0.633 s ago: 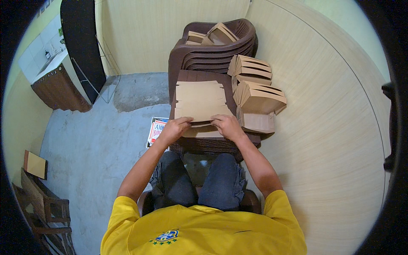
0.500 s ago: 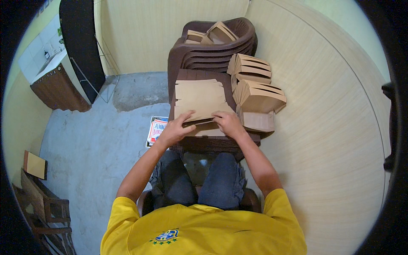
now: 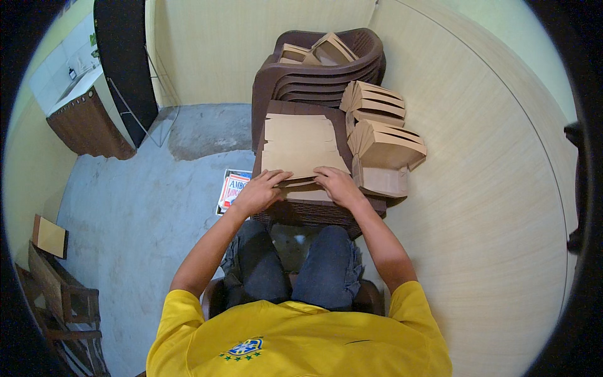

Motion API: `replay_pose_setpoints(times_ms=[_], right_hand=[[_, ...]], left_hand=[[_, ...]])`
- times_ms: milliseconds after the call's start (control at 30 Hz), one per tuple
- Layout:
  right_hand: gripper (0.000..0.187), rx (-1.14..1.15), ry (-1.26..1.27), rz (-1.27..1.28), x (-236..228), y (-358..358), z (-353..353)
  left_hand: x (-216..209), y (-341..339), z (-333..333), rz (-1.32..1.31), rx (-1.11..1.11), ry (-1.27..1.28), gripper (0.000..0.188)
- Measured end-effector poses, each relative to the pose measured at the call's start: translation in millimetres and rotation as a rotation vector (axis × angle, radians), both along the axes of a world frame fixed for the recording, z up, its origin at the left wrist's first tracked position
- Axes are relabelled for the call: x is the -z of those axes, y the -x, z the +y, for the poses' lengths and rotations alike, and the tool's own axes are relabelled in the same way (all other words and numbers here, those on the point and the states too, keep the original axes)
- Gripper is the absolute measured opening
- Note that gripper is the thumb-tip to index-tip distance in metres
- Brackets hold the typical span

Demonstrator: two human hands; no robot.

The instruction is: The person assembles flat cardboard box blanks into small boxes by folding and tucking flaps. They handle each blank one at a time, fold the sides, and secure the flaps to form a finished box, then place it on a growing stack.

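A flat brown cardboard sheet [image 3: 300, 141] with slits cut in its sides lies on the seat of a stack of dark brown chairs [image 3: 257, 113]. My left hand [image 3: 260, 190] grips the left part of its near edge, fingers on top and the thumb hidden. On the right part of that edge, my right hand [image 3: 337, 186] pinches the cardboard, its fingertips over the fold. The near edge is bent up a little between the hands. Another layer of cardboard [image 3: 306, 193] shows just below it.
Folded cardboard pieces [image 3: 383, 157] stand right of the seat, with further ones [image 3: 375, 102] behind them. More cardboard [image 3: 333, 50] rests on the top chair. A box of printed items [image 3: 232, 188] sits on the floor at the left. A pale panel wall [image 3: 490, 176] rises at the right.
My left fingers have moved further over the near edge, and the left thumb has gone out of sight under it. The gap beneath the edge looks narrower. My right hand has barely moved.
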State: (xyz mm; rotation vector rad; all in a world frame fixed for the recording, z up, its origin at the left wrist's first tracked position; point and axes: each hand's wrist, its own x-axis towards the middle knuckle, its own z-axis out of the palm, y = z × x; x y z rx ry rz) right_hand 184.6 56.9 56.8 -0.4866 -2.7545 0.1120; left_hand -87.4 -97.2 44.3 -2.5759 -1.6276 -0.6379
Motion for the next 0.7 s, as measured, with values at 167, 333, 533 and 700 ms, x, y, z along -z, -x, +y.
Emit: replay_pose_setpoints(times_ms=[167,333,533,700], right_hand=[[0.017,0.007,0.054,0.035,-6,-1,0],[0.017,0.023,0.058,0.079,-15,1,-1],[0.018,0.012,0.058,0.065,-27,-3,-9],[0.02,0.04,0.027,0.005,-21,-1,-4]], left_hand=[[7,-1,4,-0.025,-0.029,-0.008,0.028],[14,2,11,-0.129,-0.067,0.031,0.039],[21,9,17,-0.293,-0.047,-0.017,0.042],[16,11,9,-0.193,-0.028,-0.006,0.039]])
